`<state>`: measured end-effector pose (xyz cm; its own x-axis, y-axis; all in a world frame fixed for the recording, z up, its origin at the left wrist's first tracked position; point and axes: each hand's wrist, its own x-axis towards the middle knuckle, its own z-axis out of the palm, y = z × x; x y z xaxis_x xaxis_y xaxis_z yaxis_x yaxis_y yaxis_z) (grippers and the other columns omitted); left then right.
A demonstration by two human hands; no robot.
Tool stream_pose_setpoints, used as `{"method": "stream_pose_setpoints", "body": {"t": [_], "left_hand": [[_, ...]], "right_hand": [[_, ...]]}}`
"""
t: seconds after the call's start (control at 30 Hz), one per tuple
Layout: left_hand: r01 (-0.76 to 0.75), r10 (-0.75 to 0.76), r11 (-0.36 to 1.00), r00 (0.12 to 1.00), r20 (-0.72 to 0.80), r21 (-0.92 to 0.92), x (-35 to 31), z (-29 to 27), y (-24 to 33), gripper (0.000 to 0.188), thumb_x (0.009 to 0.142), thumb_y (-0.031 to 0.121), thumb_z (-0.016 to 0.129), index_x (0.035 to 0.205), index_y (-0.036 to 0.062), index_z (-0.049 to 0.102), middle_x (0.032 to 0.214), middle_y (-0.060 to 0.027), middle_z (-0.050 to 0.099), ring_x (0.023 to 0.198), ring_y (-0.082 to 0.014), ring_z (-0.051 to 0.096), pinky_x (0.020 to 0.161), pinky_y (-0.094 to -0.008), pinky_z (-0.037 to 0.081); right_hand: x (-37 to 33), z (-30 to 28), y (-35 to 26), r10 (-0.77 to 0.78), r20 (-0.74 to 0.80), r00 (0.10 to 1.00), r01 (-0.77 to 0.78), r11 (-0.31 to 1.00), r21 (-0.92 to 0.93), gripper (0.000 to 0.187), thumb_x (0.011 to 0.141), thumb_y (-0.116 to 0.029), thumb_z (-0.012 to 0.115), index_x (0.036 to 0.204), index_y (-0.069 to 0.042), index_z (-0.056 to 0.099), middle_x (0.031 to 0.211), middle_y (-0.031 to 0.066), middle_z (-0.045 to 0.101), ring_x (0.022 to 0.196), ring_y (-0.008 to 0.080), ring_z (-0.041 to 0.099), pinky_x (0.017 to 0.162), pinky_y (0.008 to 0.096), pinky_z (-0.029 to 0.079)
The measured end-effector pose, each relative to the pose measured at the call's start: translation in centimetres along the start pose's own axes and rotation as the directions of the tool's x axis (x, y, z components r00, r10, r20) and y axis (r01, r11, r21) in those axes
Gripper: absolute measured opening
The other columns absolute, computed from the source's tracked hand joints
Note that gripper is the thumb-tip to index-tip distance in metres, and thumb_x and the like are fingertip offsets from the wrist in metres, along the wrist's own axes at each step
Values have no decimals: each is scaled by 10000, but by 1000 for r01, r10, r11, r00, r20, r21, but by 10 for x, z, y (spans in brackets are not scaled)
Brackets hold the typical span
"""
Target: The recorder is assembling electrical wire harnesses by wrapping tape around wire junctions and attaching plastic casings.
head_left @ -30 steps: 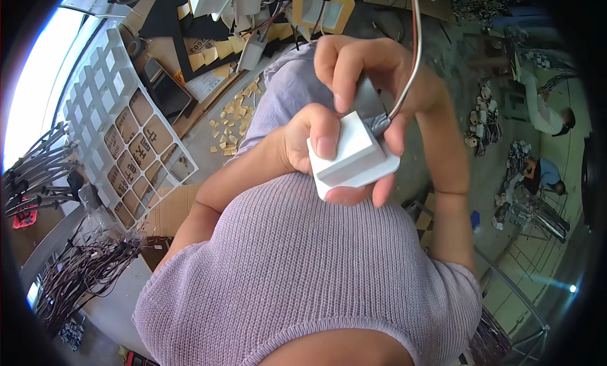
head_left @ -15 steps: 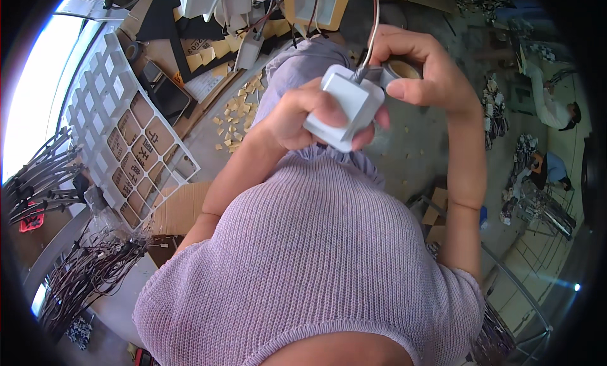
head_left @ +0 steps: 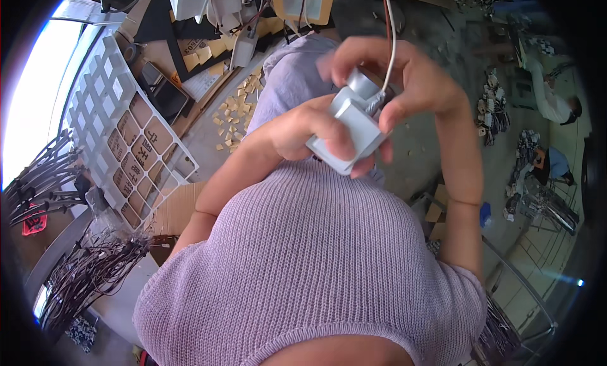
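Note:
My left hand is closed round a small white box-shaped housing, with the thumb across its face. White and brown wires run up from the housing's upper corner, where shiny silver tape is wrapped round their base. Curled above that corner is my right hand, its fingers around a roll of silver tape and its thumb near the taped wires. Some of its fingertips are smeared by motion. The roll sits right beside the housing.
A white lattice panel and a black phone lie at the left. Yellow pieces are scattered on the floor. Bundles of dark cables hang lower left. A yellow-framed fitting stands ahead. Two people are at the far right.
The tape roll has moved left, from beside the wires to the housing's upper edge, with my right hand curling over it. The housing has come slightly nearer and to the right.

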<state>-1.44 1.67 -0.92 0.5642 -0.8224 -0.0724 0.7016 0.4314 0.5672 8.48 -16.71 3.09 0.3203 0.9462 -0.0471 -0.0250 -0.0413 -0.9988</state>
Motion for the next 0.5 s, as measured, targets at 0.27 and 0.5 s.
{"method": "stream_pose_setpoints", "body": {"t": [0.27,0.5], "left_hand": [[-46,287,886,836,-468,461,-1,-8,-1,436,636,138,640,1035,-34,617,846,-116,665,730,-207,625,657,-310,487],[60,311,793,815,-489,606,2,-7,-5,346,760,214,677,1021,-7,630,850,-77,653,744,-151,609,669,-298,478]], "right_hand": [[-11,-6,-24,178,-190,966,-209,965,-159,306,790,-197,732,993,14,645,1002,56,582,858,81,557,687,212,440],[-20,32,-7,111,-578,808,-179,982,-62,553,865,-413,641,1211,4,530,1055,89,577,932,106,578,740,199,469]]}}
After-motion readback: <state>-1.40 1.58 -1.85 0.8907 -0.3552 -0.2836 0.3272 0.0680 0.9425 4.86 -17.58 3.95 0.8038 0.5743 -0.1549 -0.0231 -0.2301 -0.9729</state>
